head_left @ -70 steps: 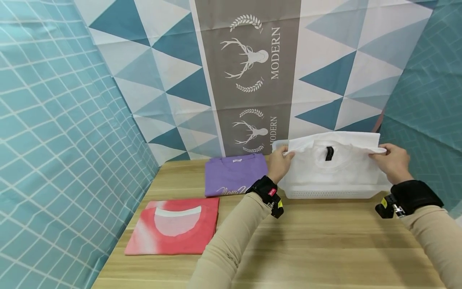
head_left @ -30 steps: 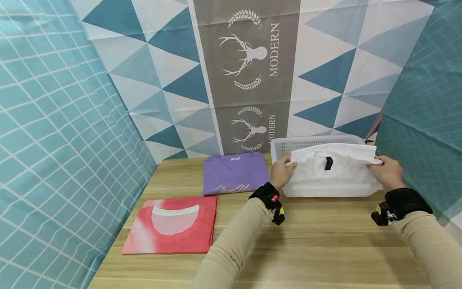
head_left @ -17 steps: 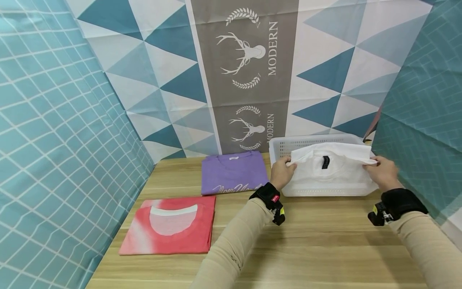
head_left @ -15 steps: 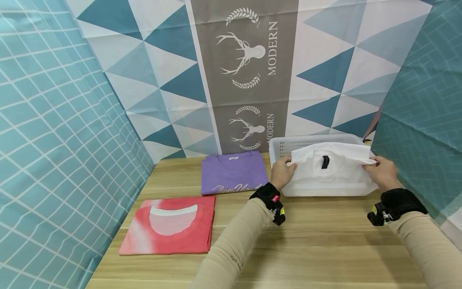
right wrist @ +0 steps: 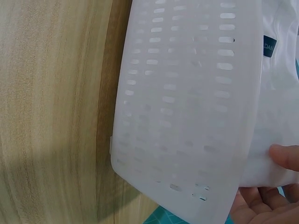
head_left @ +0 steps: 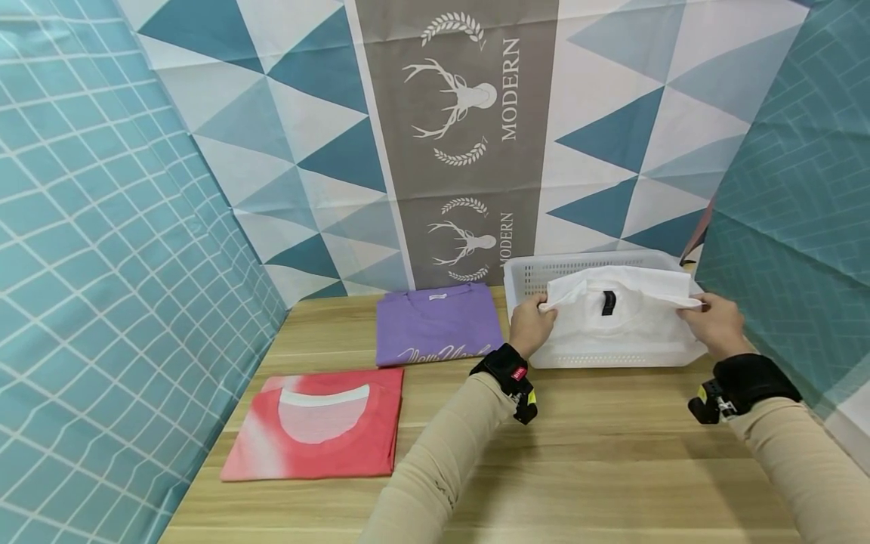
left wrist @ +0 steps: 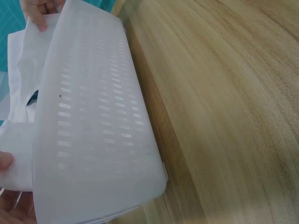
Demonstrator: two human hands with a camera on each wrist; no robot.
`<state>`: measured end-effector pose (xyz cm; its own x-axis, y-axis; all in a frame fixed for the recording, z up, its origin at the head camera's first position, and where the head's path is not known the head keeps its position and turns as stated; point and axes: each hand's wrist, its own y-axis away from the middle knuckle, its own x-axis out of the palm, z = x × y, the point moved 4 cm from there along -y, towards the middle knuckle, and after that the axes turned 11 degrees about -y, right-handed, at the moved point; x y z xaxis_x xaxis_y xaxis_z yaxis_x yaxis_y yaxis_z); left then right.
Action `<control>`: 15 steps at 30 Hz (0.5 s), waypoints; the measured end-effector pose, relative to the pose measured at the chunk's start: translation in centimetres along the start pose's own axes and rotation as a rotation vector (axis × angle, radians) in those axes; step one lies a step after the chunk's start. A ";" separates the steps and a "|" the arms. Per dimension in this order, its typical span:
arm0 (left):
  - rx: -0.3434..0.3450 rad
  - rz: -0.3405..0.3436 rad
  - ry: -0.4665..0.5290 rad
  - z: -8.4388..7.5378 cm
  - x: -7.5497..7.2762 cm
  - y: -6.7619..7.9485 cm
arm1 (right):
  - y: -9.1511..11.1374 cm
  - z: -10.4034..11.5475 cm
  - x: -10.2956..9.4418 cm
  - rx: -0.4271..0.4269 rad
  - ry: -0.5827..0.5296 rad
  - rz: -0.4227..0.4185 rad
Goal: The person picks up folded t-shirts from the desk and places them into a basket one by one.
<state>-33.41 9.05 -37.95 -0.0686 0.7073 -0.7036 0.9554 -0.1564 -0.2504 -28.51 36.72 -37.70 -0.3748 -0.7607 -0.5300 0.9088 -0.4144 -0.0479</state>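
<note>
A folded white T-shirt (head_left: 625, 321) with a black neck label lies within the white perforated plastic basket (head_left: 544, 264), its upper edge raised toward the rim. My left hand (head_left: 532, 325) pinches the shirt's left corner, thumb on top and fingers beneath. At the opposite corner, my right hand (head_left: 717, 323) pinches the fabric the same way. The right wrist view shows the right thumb (right wrist: 285, 156) pressing on the white cloth just past the basket's wall (right wrist: 187, 93). In the left wrist view, the basket's side (left wrist: 93, 107) hides most of the shirt.
A folded purple T-shirt (head_left: 438, 325) with white lettering lies left of the basket. Nearer, at the left, is a folded red and pink T-shirt (head_left: 316, 427). All stand on a wooden table (head_left: 578, 453), with a patterned cloth (head_left: 476, 151) hanging behind and teal cloths at both sides.
Both hands have lowered the white shirt into the basket, whose back rim now shows behind it. In the last half second there is only a slight shift; both hands keep hold of the shirt.
</note>
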 end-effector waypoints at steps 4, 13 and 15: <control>-0.015 0.008 0.013 0.3 0.1 0.1 | -0.1 0.0 0.2 -0.006 -0.010 0.004; 0.013 0.005 0.018 0.5 -0.1 0.2 | 0.0 0.1 0.6 -0.043 -0.023 0.017; 0.024 -0.002 0.012 0.4 -0.2 0.3 | 0.1 0.1 0.8 -0.044 -0.025 0.026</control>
<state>-33.26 8.55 -38.17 -0.0669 0.7159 -0.6950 0.9481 -0.1715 -0.2679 -28.74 36.07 -38.03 -0.3550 -0.7832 -0.5105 0.9253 -0.3723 -0.0722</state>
